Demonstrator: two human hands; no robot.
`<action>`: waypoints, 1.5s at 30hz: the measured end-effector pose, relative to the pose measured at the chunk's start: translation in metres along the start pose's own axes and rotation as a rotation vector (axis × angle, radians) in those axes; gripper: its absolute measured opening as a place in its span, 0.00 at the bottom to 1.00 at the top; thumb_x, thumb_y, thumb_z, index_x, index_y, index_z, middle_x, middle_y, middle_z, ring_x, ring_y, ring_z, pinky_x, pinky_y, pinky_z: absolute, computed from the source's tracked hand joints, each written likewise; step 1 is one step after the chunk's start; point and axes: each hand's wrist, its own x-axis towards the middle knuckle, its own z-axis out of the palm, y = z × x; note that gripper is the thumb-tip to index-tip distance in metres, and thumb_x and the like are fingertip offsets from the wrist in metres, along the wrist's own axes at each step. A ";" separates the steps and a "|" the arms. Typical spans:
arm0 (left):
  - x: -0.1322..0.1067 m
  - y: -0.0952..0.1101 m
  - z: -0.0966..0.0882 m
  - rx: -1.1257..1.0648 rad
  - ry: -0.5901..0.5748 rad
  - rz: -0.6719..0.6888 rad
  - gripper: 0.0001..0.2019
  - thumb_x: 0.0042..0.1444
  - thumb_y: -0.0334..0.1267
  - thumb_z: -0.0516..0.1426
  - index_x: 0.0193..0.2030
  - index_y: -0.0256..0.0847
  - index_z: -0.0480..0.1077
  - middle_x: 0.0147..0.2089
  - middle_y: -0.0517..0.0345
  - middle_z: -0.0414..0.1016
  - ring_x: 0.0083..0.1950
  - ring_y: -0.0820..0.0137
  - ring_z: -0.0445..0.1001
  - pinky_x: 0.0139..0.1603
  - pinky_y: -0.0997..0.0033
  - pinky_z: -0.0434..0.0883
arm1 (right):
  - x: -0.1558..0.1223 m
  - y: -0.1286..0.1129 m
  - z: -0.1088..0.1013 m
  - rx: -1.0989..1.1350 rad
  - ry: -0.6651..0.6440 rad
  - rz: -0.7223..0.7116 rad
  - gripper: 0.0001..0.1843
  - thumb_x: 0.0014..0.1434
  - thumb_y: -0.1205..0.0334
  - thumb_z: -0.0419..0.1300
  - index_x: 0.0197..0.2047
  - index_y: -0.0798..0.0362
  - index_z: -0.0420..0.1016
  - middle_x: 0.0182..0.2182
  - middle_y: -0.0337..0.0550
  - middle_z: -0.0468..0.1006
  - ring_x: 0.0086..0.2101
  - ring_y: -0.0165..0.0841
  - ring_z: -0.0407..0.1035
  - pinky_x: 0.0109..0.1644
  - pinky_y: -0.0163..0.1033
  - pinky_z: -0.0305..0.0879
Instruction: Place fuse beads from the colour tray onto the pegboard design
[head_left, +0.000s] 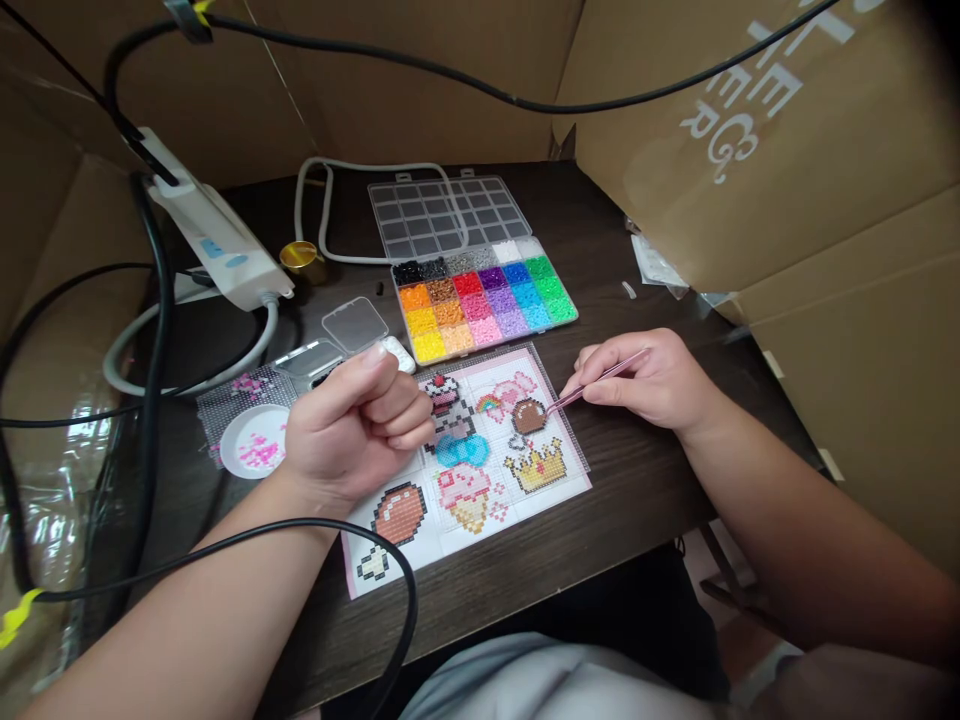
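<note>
My right hand holds pink tweezers between thumb and fingers. Their tips reach the edge of a round brown pixel figure on the pattern sheet. Whether a bead is in the tips is too small to tell. My left hand is closed in a fist above the sheet's left side, with nothing showing in it. It covers part of the pattern. A gold crown, a pink ice cream cone and a brown drumstick-like figure also show on the sheet.
A sectioned bead box of many colours lies beyond the sheet, its clear lid folded back. Left are a white dish of pink beads, a small gold cup and a power strip. A black cable crosses my left forearm.
</note>
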 end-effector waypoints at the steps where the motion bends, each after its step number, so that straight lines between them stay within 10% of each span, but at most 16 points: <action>1: 0.000 0.000 0.000 0.001 0.001 0.000 0.26 0.56 0.37 0.59 0.18 0.40 0.44 0.18 0.68 0.35 0.17 0.79 0.41 0.18 0.76 0.47 | 0.000 0.000 0.000 0.000 -0.001 0.000 0.03 0.52 0.62 0.72 0.32 0.50 0.84 0.31 0.44 0.85 0.33 0.36 0.78 0.38 0.41 0.73; 10: -0.002 -0.005 -0.001 0.061 -0.077 -0.055 0.19 0.51 0.41 0.65 0.18 0.38 0.61 0.18 0.68 0.47 0.18 0.81 0.47 0.17 0.79 0.48 | 0.000 0.001 0.007 0.170 0.038 -0.118 0.04 0.53 0.67 0.71 0.34 0.49 0.83 0.33 0.44 0.86 0.34 0.36 0.79 0.40 0.44 0.74; 18: -0.010 -0.023 0.005 0.134 -0.189 -0.170 0.11 0.55 0.41 0.64 0.39 0.35 0.79 0.27 0.54 0.76 0.15 0.85 0.54 0.14 0.82 0.54 | 0.001 -0.029 0.054 0.300 0.061 -0.363 0.12 0.57 0.70 0.69 0.41 0.43 0.83 0.38 0.42 0.86 0.36 0.36 0.80 0.39 0.45 0.76; 45: -0.010 -0.024 0.007 -0.043 -0.269 -0.239 0.06 0.59 0.33 0.61 0.34 0.34 0.79 0.22 0.59 0.70 0.15 0.86 0.53 0.16 0.84 0.57 | 0.004 -0.037 0.065 0.293 0.202 -0.303 0.07 0.55 0.65 0.71 0.36 0.42 0.84 0.35 0.40 0.86 0.34 0.38 0.79 0.39 0.46 0.76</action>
